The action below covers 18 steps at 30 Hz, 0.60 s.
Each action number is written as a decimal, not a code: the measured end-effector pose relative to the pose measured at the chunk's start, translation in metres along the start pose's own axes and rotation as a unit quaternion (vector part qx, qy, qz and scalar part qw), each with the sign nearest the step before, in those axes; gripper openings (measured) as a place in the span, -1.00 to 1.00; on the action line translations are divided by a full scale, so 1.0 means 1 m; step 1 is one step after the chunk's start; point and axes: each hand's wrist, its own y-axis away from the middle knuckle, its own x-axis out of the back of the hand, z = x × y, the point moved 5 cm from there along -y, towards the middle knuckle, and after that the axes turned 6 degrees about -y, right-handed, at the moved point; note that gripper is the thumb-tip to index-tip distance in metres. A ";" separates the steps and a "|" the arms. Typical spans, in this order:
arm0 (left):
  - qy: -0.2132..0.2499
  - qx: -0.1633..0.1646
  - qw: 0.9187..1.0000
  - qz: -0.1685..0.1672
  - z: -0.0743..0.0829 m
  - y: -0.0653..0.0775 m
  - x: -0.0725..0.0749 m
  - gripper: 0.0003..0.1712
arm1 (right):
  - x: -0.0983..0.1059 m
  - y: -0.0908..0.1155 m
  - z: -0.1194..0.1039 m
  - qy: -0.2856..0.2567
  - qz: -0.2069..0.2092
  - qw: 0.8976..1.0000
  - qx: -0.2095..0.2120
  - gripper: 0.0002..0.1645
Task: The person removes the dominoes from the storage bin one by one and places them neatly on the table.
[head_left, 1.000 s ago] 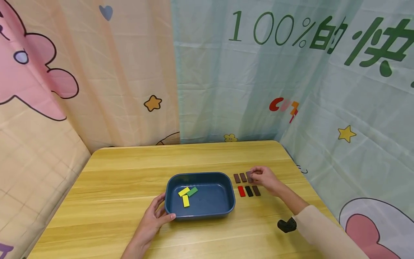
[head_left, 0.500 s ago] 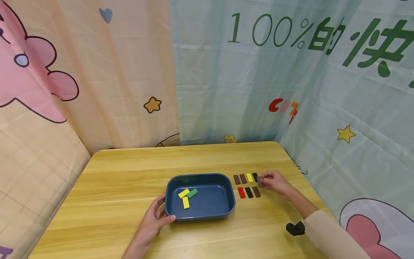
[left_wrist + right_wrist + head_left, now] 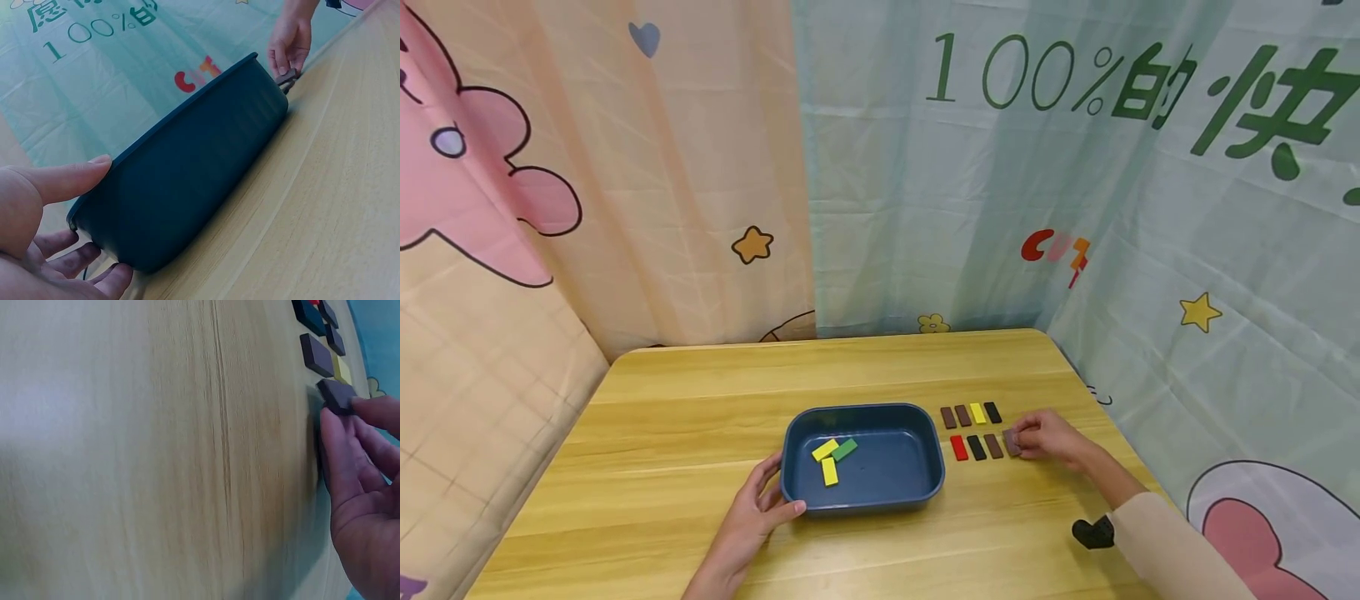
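My left hand (image 3: 751,515) grips the near left corner of a dark blue rectangular tray (image 3: 880,502), thumb at the rim and fingers against the outer wall. Inside lie two yellow blocks (image 3: 830,472) and a green block (image 3: 845,450). At the right end of the front row, my right hand (image 3: 1051,435) pinches a brown block (image 3: 338,397) between thumb and fingers. To its left in that row are another brown block (image 3: 993,447), a black block (image 3: 976,447) and a red block (image 3: 958,447). Whether the pinched block touches the table is unclear.
Behind, a second row has two brown blocks (image 3: 948,417), a yellow block (image 3: 977,413) and a black block (image 3: 992,412). A black object (image 3: 1093,532) sits by the right sleeve. Printed curtains (image 3: 880,208) enclose the wooden table (image 3: 700,383).
My right hand has carried the brown block from over the back row rightward and nearer, to the front row's end. The back row's yellow and black blocks came into view. My left hand stayed put.
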 end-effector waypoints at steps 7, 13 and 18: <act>-0.005 0.002 1.000 0.001 -0.001 0.001 0.000 0.00 | -0.008 0.001 -0.008 0.090 0.003 0.996 -0.003 -0.76; -0.002 0.001 1.000 -0.001 0.000 0.000 0.000 -0.01 | -0.010 -0.001 -0.012 0.137 0.043 0.990 -0.011 -0.82; -0.004 0.001 1.000 -0.002 0.001 -0.001 0.000 -0.01 | -0.010 -0.001 -0.014 0.162 0.073 0.984 -0.014 -0.81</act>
